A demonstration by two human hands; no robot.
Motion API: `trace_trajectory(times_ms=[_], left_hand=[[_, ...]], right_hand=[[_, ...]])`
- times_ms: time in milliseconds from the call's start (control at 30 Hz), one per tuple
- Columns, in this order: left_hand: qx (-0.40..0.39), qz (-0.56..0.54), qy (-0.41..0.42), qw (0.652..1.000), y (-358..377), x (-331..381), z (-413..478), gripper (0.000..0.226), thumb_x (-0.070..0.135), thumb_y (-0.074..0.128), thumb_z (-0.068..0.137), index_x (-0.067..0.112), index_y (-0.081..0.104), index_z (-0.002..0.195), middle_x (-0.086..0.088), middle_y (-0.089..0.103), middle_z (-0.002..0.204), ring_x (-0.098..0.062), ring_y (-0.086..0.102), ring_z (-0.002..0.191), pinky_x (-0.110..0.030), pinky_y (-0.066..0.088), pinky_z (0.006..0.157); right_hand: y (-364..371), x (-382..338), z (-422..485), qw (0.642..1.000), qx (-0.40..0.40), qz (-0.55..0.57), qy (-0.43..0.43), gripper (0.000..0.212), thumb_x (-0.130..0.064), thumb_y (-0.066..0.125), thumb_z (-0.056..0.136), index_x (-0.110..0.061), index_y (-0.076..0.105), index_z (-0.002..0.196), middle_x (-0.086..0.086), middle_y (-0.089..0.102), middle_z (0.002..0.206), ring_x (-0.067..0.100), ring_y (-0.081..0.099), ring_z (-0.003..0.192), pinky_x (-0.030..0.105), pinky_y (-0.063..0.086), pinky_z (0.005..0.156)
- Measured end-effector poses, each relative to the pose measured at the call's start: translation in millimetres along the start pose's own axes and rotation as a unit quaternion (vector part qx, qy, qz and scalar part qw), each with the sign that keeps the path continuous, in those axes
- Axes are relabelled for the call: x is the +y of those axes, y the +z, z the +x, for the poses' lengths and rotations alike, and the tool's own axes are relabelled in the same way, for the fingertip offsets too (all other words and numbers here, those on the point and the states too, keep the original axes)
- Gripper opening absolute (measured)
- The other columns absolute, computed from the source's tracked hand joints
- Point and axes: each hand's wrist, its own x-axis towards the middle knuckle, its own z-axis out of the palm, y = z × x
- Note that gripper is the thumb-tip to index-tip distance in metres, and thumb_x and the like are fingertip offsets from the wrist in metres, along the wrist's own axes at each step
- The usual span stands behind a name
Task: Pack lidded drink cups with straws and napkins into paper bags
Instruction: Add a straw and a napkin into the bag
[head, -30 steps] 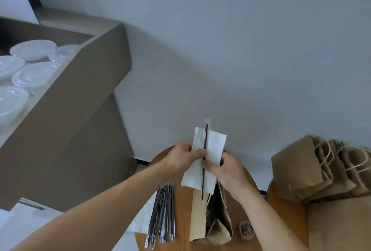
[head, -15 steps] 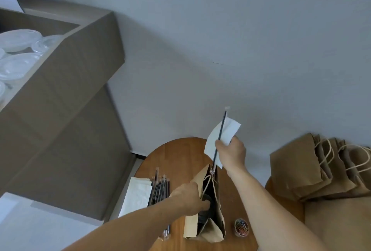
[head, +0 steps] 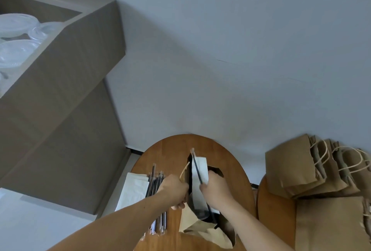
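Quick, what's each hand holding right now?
Left hand: closed, gripping the paper bag at its rim.
Right hand: closed, pinching the napkin and straw together, partly inside the bag.

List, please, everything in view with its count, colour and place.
Table: one, brown wood, centre.
Open bag: one, brown, on the table.
Napkin: one, white, at the bag's mouth.
Straw: one, black, against that napkin.
Loose straws: bundle, black, left of bag.
Napkin stack: one, white, left of straws.
Folded bags: pile, brown, far right.
Shelf: one, grey-brown, left.
Clear lids: several, on the shelf.
Left hand: holds the bag's edge.
Right hand: pinches napkin and straw.
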Motion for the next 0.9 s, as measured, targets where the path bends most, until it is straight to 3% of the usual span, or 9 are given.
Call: trace_trajectory(times_ms=[100,233,400,567,700,767,900], left_hand=[[-0.01,-0.007,0.008,1.0,5,-4,-1,0.023,0.023,0.053,0.093,0.006,0.062,0.081,-0.004,0.068,0.053,-0.02,0.071,0.052,-0.033,0.061,0.056],[-0.007,-0.005,0.01,1.0,8,-8,1,0.026,0.032,0.055,0.095,0.009,0.063,0.084,-0.006,0.071,0.062,-0.018,0.071,0.053,-0.035,0.062,0.06],[-0.014,-0.006,0.012,1.0,4,-16,-1,0.024,0.031,0.055,0.093,0.01,0.062,0.084,-0.008,0.072,0.067,-0.015,0.071,0.053,-0.036,0.062,0.066],[-0.018,0.009,0.008,1.0,4,-22,1,0.024,0.031,0.053,0.094,0.011,0.064,0.087,-0.008,0.072,0.073,-0.014,0.071,0.055,-0.038,0.062,0.072],[-0.002,0.013,0.014,1.0,4,-25,2,0.025,0.033,0.053,0.094,0.012,0.064,0.089,-0.006,0.07,0.075,-0.012,0.071,0.055,-0.036,0.062,0.067],[0.009,0.019,0.019,1.0,3,-27,1,0.026,0.033,0.053,0.093,0.01,0.065,0.089,-0.007,0.072,0.076,-0.013,0.071,0.055,-0.036,0.062,0.066],[0.0,0.023,0.036,0.999,1,-26,0,0.021,0.031,0.055,0.091,0.012,0.064,0.088,-0.008,0.072,0.08,-0.015,0.072,0.058,-0.033,0.062,0.065]], right_hand=[[16,21,-7,0.999,-0.02,-0.047,0.019,0.009,-0.019,0.053,0.097,-0.026,0.054,0.093,-0.011,0.059,0.088,0.01,0.058,0.081,0.016,0.042,0.061],[39,31,11,0.994,-0.046,-0.087,0.052,0.011,-0.02,0.054,0.097,-0.027,0.056,0.088,-0.011,0.058,0.082,0.006,0.054,0.072,0.019,0.041,0.059],[58,39,39,0.984,-0.098,-0.121,0.086,0.009,-0.021,0.054,0.096,-0.026,0.055,0.089,-0.01,0.056,0.081,0.009,0.053,0.073,0.026,0.046,0.072],[70,48,51,0.979,-0.088,-0.146,0.111,0.018,-0.026,0.049,0.098,-0.029,0.05,0.08,-0.01,0.054,0.078,0.009,0.053,0.075,0.03,0.048,0.079],[75,51,54,0.982,-0.069,-0.132,0.118,0.016,-0.023,0.049,0.097,-0.027,0.052,0.083,-0.008,0.058,0.081,0.011,0.055,0.076,0.032,0.05,0.081],[74,48,51,0.983,-0.064,-0.128,0.117,0.006,-0.024,0.054,0.095,-0.023,0.052,0.09,-0.007,0.059,0.088,0.016,0.062,0.089,0.033,0.051,0.086],[58,38,41,0.978,-0.06,-0.195,0.046,0.026,-0.027,0.063,0.09,-0.019,0.051,0.112,-0.001,0.063,0.106,0.018,0.063,0.102,0.03,0.051,0.088]])
